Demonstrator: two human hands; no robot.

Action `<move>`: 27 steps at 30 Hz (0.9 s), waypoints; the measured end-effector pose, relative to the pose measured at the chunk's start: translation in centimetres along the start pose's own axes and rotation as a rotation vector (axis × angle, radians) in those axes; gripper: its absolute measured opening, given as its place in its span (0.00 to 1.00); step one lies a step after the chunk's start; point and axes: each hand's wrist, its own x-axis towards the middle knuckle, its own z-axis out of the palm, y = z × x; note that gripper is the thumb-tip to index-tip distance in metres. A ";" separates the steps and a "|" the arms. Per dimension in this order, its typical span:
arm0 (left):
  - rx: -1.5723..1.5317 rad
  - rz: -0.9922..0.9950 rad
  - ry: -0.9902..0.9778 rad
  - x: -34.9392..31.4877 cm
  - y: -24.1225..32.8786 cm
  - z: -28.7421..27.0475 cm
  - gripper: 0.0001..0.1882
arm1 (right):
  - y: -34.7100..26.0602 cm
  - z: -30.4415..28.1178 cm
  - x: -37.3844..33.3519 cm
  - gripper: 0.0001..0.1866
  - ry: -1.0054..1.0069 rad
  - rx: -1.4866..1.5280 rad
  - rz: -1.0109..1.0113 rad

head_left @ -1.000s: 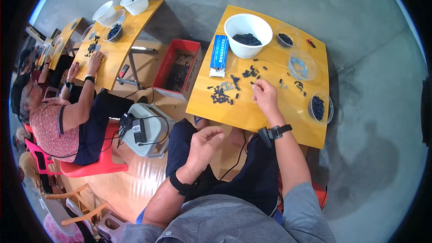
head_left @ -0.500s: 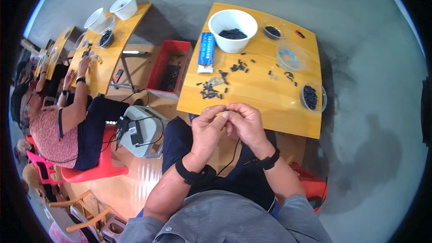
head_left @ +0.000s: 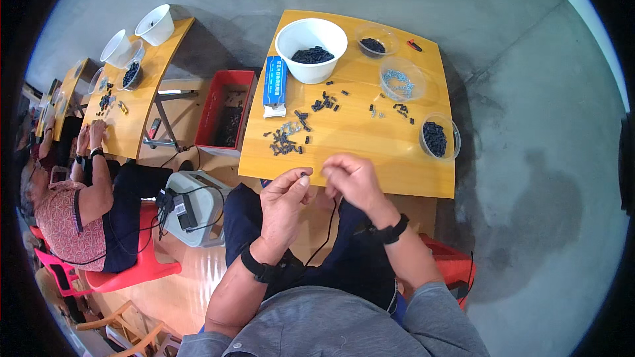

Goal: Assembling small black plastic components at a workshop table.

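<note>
My left hand (head_left: pixel 286 201) is closed in a pinch on a small black plastic piece (head_left: pixel 304 174), just off the front edge of the yellow table (head_left: pixel 357 158). Beside it, a short gap away, my right hand (head_left: pixel 357 182) has its fingers curled; they are blurred, and whether anything is between them cannot be seen. On the table ahead of my left hand lies a loose pile of black pieces (head_left: pixel 286 148) with small clear bits among them. More black pieces (head_left: pixel 325 102) are scattered in the middle, and a few others (head_left: pixel 402 110) lie to the right.
A white bucket (head_left: pixel 283 49) holding black pieces stands at the back left, beside a blue box (head_left: pixel 274 86). Clear tubs (head_left: pixel 418 79) line the right side, near a red-and-black tool (head_left: pixel 414 45). A red bin (head_left: pixel 208 109) sits left; a co-worker (head_left: pixel 73 215) works at another table.
My hands have come apart from each other; the black piece stays in my left fingers. The view has shifted, and the co-worker's hands have moved nearer their table edge.
</note>
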 end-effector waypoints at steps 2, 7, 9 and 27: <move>-0.001 -0.016 -0.036 0.0 0.2 -0.7 0.07 | 2.4 -3.3 2.4 0.06 0.216 -0.180 -0.004; 0.064 -0.102 -0.054 -0.4 -1.3 -2.5 0.05 | 6.4 -11.9 7.0 0.10 0.490 -0.747 -0.160; 0.109 -0.157 -0.052 -0.7 -2.0 -3.4 0.05 | 5.0 -11.7 7.6 0.14 0.446 -0.922 -0.121; 0.154 -0.183 -0.014 -0.3 -3.2 -4.9 0.05 | 2.8 -10.5 8.7 0.15 0.374 -1.063 0.028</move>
